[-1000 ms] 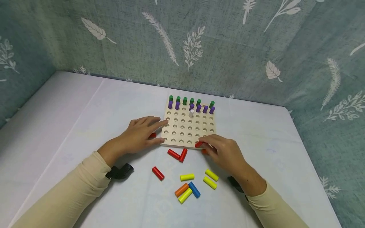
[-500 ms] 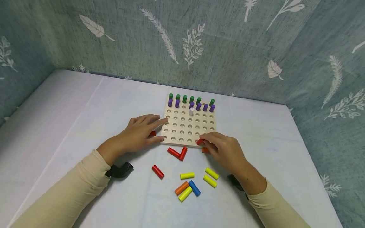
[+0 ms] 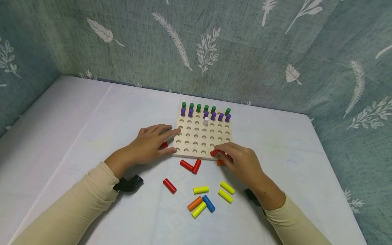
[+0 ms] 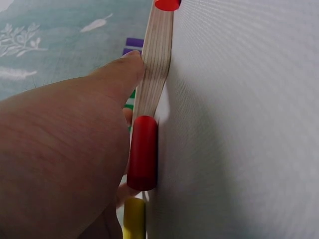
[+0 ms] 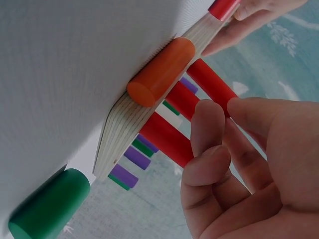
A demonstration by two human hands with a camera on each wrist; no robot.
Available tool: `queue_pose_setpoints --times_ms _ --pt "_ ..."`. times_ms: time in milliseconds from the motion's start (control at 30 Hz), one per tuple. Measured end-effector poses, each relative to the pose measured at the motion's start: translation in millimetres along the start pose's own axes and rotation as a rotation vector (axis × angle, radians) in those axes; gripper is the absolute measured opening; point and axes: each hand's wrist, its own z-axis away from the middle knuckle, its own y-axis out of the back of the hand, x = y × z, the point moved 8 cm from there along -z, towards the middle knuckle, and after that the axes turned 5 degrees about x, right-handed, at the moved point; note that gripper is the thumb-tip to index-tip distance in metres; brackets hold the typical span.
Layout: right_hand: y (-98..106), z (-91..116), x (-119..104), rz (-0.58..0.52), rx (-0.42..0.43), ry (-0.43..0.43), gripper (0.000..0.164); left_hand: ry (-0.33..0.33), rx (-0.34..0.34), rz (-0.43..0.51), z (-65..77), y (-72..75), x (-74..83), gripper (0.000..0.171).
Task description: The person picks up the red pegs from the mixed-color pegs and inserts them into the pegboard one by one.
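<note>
A pale wooden pegboard [image 3: 196,139] stands mid-table with rows of holes. My right hand [image 3: 242,161] is at its near right corner, pinching a red peg [image 3: 214,152] between thumb and fingertips over the near row. The right wrist view shows this red peg [image 5: 212,82] at the thumb tip, and more red pegs [image 5: 167,139] standing in the board behind the fingers. My left hand [image 3: 148,144] rests at the board's left edge, fingers extended, thumb [image 4: 127,69] on the near left corner. Beside it lies a red peg [image 4: 143,152], partly hidden by the hand in the head view.
Green pegs [image 3: 198,108], purple pegs [image 3: 213,116] and one white peg [image 3: 206,121] stand in the far rows. Loose red [image 3: 169,186], yellow [image 3: 200,190], orange [image 3: 195,203] and blue [image 3: 209,203] pegs lie nearer me. A green peg [image 5: 50,206] lies right of the board.
The right hand has shifted the pinched red peg slightly right and away from me at the near row. The left hand stays in place on the board's edge.
</note>
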Motion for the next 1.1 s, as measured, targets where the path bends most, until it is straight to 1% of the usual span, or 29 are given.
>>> queue_pose_setpoints --times_ms 100,300,467,600,700,867,1100 --pt "-2 1 0 0.007 -0.006 0.000 0.029 -0.001 -0.002 0.002 0.9 -1.6 -0.1 0.077" --pt "-4 1 0 0.013 -0.014 -0.006 0.030 -0.013 0.016 -0.014 -0.4 -1.2 0.0 0.076" --pt "-6 4 0 0.022 -0.034 -0.012 0.032 -0.011 -0.001 -0.003 1.3 -5.2 -0.3 0.076" --pt "-6 4 0 0.028 -0.031 -0.028 0.033 -0.018 0.014 -0.009 1.0 -5.0 -0.3 0.076" --pt "-8 5 -1 0.042 -0.048 -0.031 0.035 -0.022 0.023 -0.012 0.9 -4.6 -0.4 0.076" --pt "-12 7 -3 0.071 -0.088 0.000 0.039 -0.024 0.013 -0.006 2.5 -6.0 0.0 0.076" --pt "-12 7 -6 0.073 -0.074 0.014 0.041 -0.027 0.030 -0.015 4.2 -3.0 0.2 0.076"
